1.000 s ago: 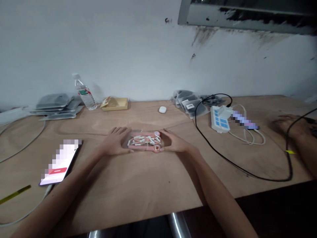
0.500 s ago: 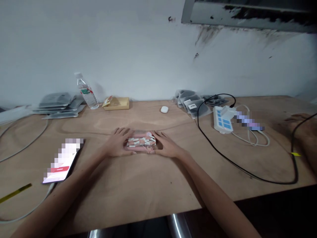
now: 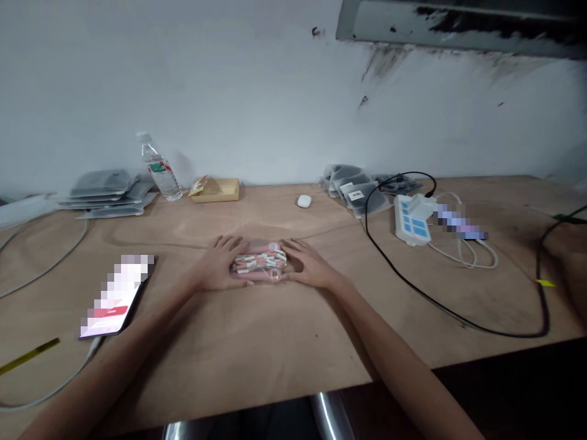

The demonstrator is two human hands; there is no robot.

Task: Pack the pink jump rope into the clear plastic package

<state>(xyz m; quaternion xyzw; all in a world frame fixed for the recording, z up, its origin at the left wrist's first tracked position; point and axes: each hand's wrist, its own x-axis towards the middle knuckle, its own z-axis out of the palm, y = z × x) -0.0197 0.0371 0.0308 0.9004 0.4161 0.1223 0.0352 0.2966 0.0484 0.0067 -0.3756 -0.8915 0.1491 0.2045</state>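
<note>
A clear plastic pack (image 3: pixel 259 261) lies on the wooden table, with small pink-and-white pieces in its middle and pink rolls along its far and near sides. My left hand (image 3: pixel 224 264) grips its left end, fingers over the far corner and thumb along the near edge. At the right end, my right hand (image 3: pixel 308 264) holds the pack the same way, thumb and fingers on either side. The palms hide parts of both ends.
A phone (image 3: pixel 117 299) lies left of my forearm. Behind stand a bottle (image 3: pixel 160 171), a shallow box (image 3: pixel 215 190), a white case (image 3: pixel 304 201) and grey bags (image 3: pixel 358 189). A power strip (image 3: pixel 411 221) and black cable (image 3: pixel 413 290) lie right, near another person's arm (image 3: pixel 571 263).
My hands stay on the pack, which has shifted very slightly. At the right edge, the other person's hand has drawn back toward the frame's border.
</note>
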